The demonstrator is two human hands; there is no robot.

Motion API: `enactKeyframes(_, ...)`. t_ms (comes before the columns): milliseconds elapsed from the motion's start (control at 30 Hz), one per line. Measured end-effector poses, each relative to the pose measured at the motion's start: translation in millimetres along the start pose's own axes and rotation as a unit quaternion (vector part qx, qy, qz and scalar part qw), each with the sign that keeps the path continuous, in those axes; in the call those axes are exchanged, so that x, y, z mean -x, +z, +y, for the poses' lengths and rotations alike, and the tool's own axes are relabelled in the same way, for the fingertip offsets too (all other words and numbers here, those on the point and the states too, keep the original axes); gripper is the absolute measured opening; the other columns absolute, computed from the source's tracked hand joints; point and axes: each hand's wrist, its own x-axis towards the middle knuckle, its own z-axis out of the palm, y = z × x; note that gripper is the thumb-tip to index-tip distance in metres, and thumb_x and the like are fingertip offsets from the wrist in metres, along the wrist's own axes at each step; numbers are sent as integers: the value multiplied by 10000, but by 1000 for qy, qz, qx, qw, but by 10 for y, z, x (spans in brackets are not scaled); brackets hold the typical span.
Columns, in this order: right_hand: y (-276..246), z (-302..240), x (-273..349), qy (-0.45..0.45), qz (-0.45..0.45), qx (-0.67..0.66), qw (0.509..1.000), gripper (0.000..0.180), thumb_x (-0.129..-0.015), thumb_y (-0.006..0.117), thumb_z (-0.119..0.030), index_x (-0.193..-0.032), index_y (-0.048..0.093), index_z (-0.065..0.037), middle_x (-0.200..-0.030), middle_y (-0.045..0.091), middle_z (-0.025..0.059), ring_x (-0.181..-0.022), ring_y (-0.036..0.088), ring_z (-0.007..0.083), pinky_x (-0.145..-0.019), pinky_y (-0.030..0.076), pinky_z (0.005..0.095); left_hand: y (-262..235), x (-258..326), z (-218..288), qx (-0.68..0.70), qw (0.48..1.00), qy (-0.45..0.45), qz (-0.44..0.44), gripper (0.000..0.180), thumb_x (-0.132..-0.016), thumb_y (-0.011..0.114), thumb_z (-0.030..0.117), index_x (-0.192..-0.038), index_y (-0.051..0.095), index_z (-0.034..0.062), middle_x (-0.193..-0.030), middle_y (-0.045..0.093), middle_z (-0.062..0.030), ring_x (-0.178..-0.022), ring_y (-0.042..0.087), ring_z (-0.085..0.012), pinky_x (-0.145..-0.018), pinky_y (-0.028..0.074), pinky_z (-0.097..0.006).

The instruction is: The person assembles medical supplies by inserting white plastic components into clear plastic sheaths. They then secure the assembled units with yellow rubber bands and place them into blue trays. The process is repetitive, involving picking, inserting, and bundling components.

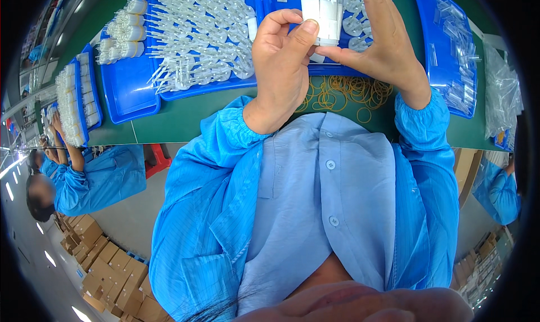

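A small bundle of white cylinders with clear tubes is pinched upright between the thumb and fingers of my left hand, over the blue trays. Beside it on the right, my right hand is spread, its thumb close under the bundle and its fingers running past the upper edge. Whether that thumb touches the bundle I cannot tell. Below both hands, loose yellow rubber bands lie on the green table. White round-based pieces with thin stems fill the large blue tray by my left hand.
Banded white bundles sit at the back of a blue tray. Clear tubes lie in the right-hand tray, beside a plastic bag. At left are a co-worker in blue, a red stool and stacked cartons.
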Motion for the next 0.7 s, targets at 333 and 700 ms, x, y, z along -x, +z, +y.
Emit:
enactKeyframes(333, 166, -36, 42, -24, 76, 6, 997, 563, -629, 856, -121, -1118, 600, -10, -1107, 631, 155, -1096, 603, 353, -1033, 423, 514, -30, -38, -11, 34, 999, -16, 5, 176, -956, 624, 99, -1089, 522, 45, -1079, 632, -119, -952, 648, -199, -801, 549, -342)
enactKeyframes(700, -301, 161, 231, 46, 129, 69, 988, 432, -801, 767, -187, -1173, 620, -23, -1236, 593, 152, -1132, 572, 355, -967, 463, 414, -14, -66, -19, -110, 990, 77, 33, 275, -916, 656, 29, -1169, 549, 8, -1154, 630, -152, -1029, 646, -235, -883, 555, -381)
